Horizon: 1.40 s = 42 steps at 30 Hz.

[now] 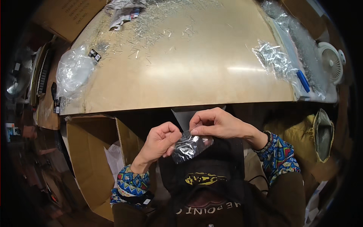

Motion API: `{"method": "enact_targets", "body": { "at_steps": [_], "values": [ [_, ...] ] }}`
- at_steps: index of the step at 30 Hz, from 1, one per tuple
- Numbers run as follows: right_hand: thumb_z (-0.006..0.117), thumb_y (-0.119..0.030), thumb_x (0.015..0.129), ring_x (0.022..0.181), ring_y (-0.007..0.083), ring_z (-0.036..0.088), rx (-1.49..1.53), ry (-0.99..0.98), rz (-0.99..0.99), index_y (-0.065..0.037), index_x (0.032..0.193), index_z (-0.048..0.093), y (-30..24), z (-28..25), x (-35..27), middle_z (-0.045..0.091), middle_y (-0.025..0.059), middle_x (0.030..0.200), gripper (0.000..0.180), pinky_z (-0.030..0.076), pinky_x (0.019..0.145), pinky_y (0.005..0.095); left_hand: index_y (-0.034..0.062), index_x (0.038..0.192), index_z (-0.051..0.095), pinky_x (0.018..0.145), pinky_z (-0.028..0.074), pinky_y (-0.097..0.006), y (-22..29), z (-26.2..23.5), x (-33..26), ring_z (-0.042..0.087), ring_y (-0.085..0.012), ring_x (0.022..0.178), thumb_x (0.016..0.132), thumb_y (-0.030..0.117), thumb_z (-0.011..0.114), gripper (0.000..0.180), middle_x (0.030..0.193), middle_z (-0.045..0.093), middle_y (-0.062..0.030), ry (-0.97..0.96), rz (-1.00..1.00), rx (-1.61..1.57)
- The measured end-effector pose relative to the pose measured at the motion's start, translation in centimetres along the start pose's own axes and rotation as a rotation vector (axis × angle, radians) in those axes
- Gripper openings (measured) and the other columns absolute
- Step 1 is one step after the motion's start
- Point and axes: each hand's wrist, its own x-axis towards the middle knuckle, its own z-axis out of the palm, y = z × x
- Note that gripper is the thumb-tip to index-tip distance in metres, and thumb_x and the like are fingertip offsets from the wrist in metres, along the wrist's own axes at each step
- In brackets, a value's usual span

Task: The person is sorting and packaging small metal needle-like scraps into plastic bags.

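Observation:
Both my hands hold one small clear plastic bag [190,146] with something dark inside, just below the near edge of the tan table [181,75]. My left hand [160,142] pinches the bag's left side with closed fingers. My right hand [216,124] grips its top edge from above. A clear strip [181,115] sticks up behind my right hand's fingers. Under the bag lies a black cloth item with a yellow emblem [204,178] on my lap.
An open cardboard box [92,151] stands at my left. On the table lie a heap of clear bags [73,72], scattered thin clear strips [159,30], crumpled clear film [274,58] and a blue pen [303,81]. A white fan [332,60] sits at the right.

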Motion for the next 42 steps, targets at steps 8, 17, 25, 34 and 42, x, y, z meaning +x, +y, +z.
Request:
{"method": "enact_targets", "body": {
  "at_steps": [8, 17, 25, 34, 42],
  "values": [
    [0.063, -0.022, 0.093, 0.052, 0.0046, 0.054, 0.19, -0.108, 0.029, -0.002, 0.105, 0.061, 2.1, 0.5, -0.5, 0.06, 0.0007, 0.069, 0.024, 0.042, 0.047, 0.0194, -0.0002, 0.084, 0.059, 0.034, 0.029, -0.019, -2.3, 1.0, 0.0, 0.039, -0.0041, 0.035, 0.093, 0.015, 0.063, 0.017, 0.049, 0.049, -0.0001, -0.103, -0.103, -0.355],
    [0.064, -0.026, 0.092, 0.051, 0.0034, 0.051, 0.094, -0.097, 0.073, -0.002, 0.084, 0.062, 3.2, 0.5, -1.2, 0.058, -0.0012, 0.065, 0.025, 0.039, 0.046, 0.019, 0.0064, 0.065, 0.047, 0.032, 0.028, -0.021, -3.7, -0.3, -0.5, 0.034, -0.0041, 0.032, 0.091, 0.034, 0.064, 0.041, 0.044, 0.042, 0.0018, -0.212, -0.042, -0.371],
    [0.062, -0.021, 0.088, 0.075, 0.0357, 0.065, -0.903, -0.053, 0.019, -0.005, 0.099, 0.069, 10.3, -0.2, -4.0, 0.067, 0.0182, 0.081, 0.021, 0.051, 0.065, 0.0432, 0.0038, 0.089, 0.064, 0.059, 0.049, -0.03, -7.4, 0.3, -0.4, 0.061, -0.0245, 0.064, 0.082, 0.012, 0.071, 0.013, 0.071, 0.061, -0.011, -0.248, 0.411, 1.131],
    [0.062, -0.018, 0.086, 0.07, 0.0339, 0.065, -0.993, 0.201, -0.051, -0.006, 0.098, 0.07, 10.6, 0.1, -4.7, 0.067, 0.0152, 0.078, 0.018, 0.051, 0.061, 0.0433, -0.0001, 0.093, 0.065, 0.064, 0.05, -0.024, -12.2, 0.8, 0.0, 0.065, -0.0094, 0.072, 0.088, 0.009, 0.066, 0.01, 0.078, 0.069, -0.0077, 0.112, 0.11, 0.524],
    [0.064, -0.021, 0.091, 0.055, 0.013, 0.065, -0.478, -0.107, 0.161, -0.003, 0.117, 0.063, 3.2, -5.5, -4.8, 0.069, 0.011, 0.077, 0.032, 0.051, 0.053, 0.0271, -0.0005, 0.106, 0.056, 0.076, 0.052, -0.024, -12.5, 0.8, 1.1, 0.065, -0.0131, 0.085, 0.089, 0.002, 0.064, 0.019, 0.094, 0.068, -0.0073, 0.085, -0.037, -0.267]
  ]
}}
